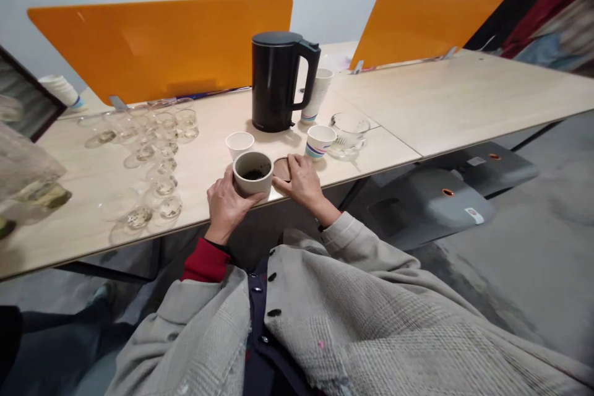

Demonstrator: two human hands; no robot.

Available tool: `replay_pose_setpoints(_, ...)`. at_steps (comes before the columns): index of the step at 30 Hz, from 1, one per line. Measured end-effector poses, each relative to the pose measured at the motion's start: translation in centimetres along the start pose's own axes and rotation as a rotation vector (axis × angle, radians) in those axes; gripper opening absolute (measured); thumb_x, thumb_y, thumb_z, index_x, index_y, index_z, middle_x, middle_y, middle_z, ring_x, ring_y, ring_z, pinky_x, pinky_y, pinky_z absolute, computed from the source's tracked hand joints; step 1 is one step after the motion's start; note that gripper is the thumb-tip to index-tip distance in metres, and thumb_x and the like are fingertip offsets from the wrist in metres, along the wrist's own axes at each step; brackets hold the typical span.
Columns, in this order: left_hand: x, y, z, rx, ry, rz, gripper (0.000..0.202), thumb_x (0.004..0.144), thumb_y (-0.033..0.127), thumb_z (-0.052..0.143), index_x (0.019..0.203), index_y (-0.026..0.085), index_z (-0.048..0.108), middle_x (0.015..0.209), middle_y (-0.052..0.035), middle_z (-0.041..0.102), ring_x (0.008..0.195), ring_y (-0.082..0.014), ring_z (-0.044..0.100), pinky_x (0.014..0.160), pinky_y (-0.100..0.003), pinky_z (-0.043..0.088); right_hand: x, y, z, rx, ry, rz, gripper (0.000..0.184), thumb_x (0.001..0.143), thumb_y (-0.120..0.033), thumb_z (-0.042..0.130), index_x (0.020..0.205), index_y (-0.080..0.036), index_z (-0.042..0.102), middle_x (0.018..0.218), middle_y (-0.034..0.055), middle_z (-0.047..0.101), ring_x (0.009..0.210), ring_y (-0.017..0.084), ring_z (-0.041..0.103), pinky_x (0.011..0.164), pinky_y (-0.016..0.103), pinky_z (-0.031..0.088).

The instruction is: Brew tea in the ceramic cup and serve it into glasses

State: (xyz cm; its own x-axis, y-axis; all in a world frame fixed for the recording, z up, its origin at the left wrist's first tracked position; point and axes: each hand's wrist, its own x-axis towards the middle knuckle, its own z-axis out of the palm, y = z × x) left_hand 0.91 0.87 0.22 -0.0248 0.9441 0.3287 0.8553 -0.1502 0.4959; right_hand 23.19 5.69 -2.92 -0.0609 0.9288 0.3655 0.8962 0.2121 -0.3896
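The left hand [226, 204] wraps around a fat off-white cup [247, 182]. Its fingers curl around the near side and hold the cup firmly, just above the table edge. Dark bits lie inside the cup. The right hand [299, 182] is just beside it, with its fingers [283, 180] closed together and lying on a round brown disc [281, 168]. They do not grip the disc, and part of it is hidden under them.

A small white paper cup [239, 143] stands just behind the off-white cup. Past the right hand is a paper cup with stripes [319, 140], and next to it is a clear glass jug [348, 135]. Farther back stands a black electric kettle [276, 81], with a tall stack of paper cups [317, 96] just behind its handle.

Many small glass bowls [153, 158] crowd the left side of the pale wood table [208, 142]. A see-through plastic bag [28, 173] sits at the far left. 2 orange boards [160, 49] stand along the back of the table.
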Motion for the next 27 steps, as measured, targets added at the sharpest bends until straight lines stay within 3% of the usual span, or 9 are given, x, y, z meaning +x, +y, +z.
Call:
replay_pose_setpoints(5, 0.1, -0.2, 0.1, 0.011, -0.002, -0.019, 0.093, 0.074, 0.055, 0.096, 0.151, 0.021, 0.057, 0.132, -0.0154, 0.080, 0.128, -0.0422, 0.074, 0.111, -0.052, 0.053, -1.4, 0.9, -0.9, 0.070, 0.083, -0.035, 0.075, 0.095, -0.057, 0.082, 0.150, -0.008, 0.065, 0.163, 0.0296, 0.059, 0.149, 0.045, 0.055, 0.127, 0.060, 0.046)
replay_pose_setpoints(7, 0.1, -0.3, 0.2, 0.020, 0.004, -0.015, 0.094, 0.074, 0.057, 0.095, 0.151, 0.021, 0.056, 0.135, -0.0164, 0.079, 0.129, -0.0430, 0.073, 0.112, -0.052, 0.052, -2.4, 1.7, -2.1, 0.153, 0.182, -0.036, 0.062, 0.098, -0.059, 0.077, 0.143, -0.016, 0.070, 0.151, 0.0250, 0.069, 0.138, 0.041, 0.065, 0.118, 0.057, 0.053)
replay_pose_setpoints(9, 0.1, -0.4, 0.2, 0.035, 0.004, -0.014, 0.094, 0.075, 0.059, 0.094, 0.152, 0.021, 0.056, 0.136, -0.0178, 0.079, 0.129, -0.0435, 0.073, 0.112, -0.053, 0.052, -3.2, 2.9, -3.8, 0.248, 0.328, 0.009, 0.053, 0.101, -0.061, 0.070, 0.136, -0.020, 0.071, 0.128, 0.0176, 0.077, 0.109, 0.033, 0.074, 0.101, 0.050, 0.061)
replay_pose_setpoints(11, 0.0, -0.5, 0.3, 0.055, 0.002, -0.013, 0.095, 0.076, 0.059, 0.093, 0.153, 0.020, 0.055, 0.135, -0.0193, 0.078, 0.128, -0.0440, 0.073, 0.112, -0.054, 0.052, -3.2, 4.7, -5.7, 0.311, 0.505, 0.098, 0.052, 0.102, -0.064, 0.065, 0.133, -0.022, 0.068, 0.106, 0.0094, 0.078, 0.085, 0.026, 0.072, 0.086, 0.043, 0.061)
replay_pose_setpoints(15, 0.0, -0.4, 0.2, 0.071, 0.006, -0.002, 0.092, 0.077, 0.062, 0.090, 0.151, 0.019, 0.056, 0.136, -0.0208, 0.078, 0.127, -0.0446, 0.074, 0.110, -0.055, 0.053, -0.7, 10.1, -8.4, 0.293, 0.767, 0.267, 0.059, 0.097, -0.066, 0.068, 0.135, -0.021, 0.064, 0.088, 0.0015, 0.071, 0.075, 0.021, 0.067, 0.079, 0.037, 0.057)
replay_pose_setpoints(17, 0.0, -0.4, 0.1, 0.072, 0.008, -0.005, 0.090, 0.077, 0.063, 0.089, 0.149, 0.020, 0.057, 0.135, -0.0209, 0.078, 0.126, -0.0444, 0.074, 0.111, -0.055, 0.053, 1.2, 12.7, -8.9, 0.268, 0.794, 0.318, 0.060, 0.094, -0.065, 0.071, 0.132, -0.019, 0.066, 0.081, -0.0002, 0.069, 0.074, 0.021, 0.066, 0.080, 0.038, 0.056)
replay_pose_setpoints(20, 0.0, -0.3, 0.0, 0.079, 0.004, -0.015, 0.090, 0.077, 0.065, 0.088, 0.149, 0.019, 0.057, 0.133, -0.0212, 0.079, 0.126, -0.0446, 0.074, 0.110, -0.054, 0.054, 3.7, 15.1, -8.9, 0.261, 0.743, 0.382, 0.044, 0.091, -0.058, 0.073, 0.113, -0.020, 0.072, 0.072, -0.0032, 0.065, 0.072, 0.021, 0.064, 0.082, 0.038, 0.055)
replay_pose_setpoints(23, 0.0, -0.3, 0.0, 0.081, 0.004, -0.020, 0.088, 0.078, 0.066, 0.087, 0.146, 0.018, 0.059, 0.132, -0.0219, 0.079, 0.127, -0.0447, 0.074, 0.110, -0.054, 0.054, 5.2, 15.5, -8.7, 0.290, 0.665, 0.392, 0.025, 0.092, -0.046, 0.071, 0.088, -0.022, 0.072, 0.068, -0.0031, 0.064, 0.070, 0.020, 0.061, 0.082, 0.037, 0.053)
replay_pose_setpoints(27, 0.0, -0.5, 0.1, 0.080, 0.018, -0.017, 0.086, 0.078, 0.066, 0.086, 0.145, 0.019, 0.059, 0.131, -0.0214, 0.079, 0.126, -0.0443, 0.074, 0.109, -0.054, 0.054, 5.8, 15.2, -9.1, 0.330, 0.647, 0.369, 0.023, 0.096, -0.036, 0.066, 0.078, -0.022, 0.067, 0.069, -0.0021, 0.066, 0.066, 0.018, 0.062, 0.079, 0.035, 0.054)
